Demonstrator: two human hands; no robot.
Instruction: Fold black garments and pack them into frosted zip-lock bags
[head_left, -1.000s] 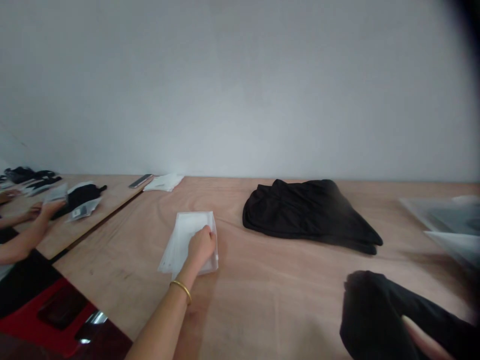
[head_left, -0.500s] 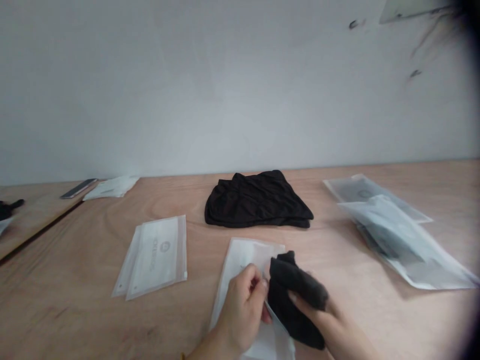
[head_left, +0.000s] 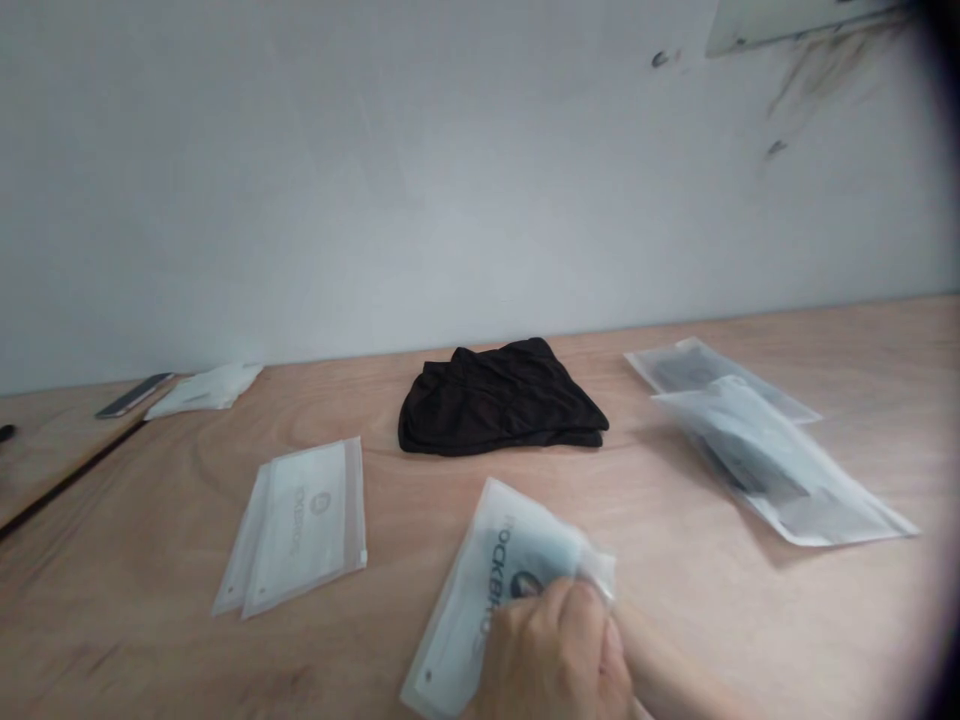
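A frosted plastic zip bag (head_left: 457, 640) with dark lettering and a round logo lies tilted on the table in front of me. My left hand (head_left: 555, 645) is closed on its open end, fingers curled over the edge. My right hand (head_left: 637, 630) comes in from the lower right, at the bag's mouth. Its fingers are hidden behind my left hand and the bag. The small black folded cloth from before cannot be made out now. Beyond the bag lies a larger stack of black fabric (head_left: 499, 400), folded and wrinkled.
Two flat frosted zip bags (head_left: 304, 530) overlap on the left. At right, a filled bag (head_left: 780, 470) with dark contents overlaps another bag (head_left: 697, 368). White sheets (head_left: 204, 390) and a phone-like flat object (head_left: 135, 395) lie far left, by a table seam (head_left: 75, 475). A wall stands behind.
The black cloth that was in my right hand has gone from sight at the bag. My left hand has moved right, over the bag's mouth, and the bag has turned. The view has shifted slightly.
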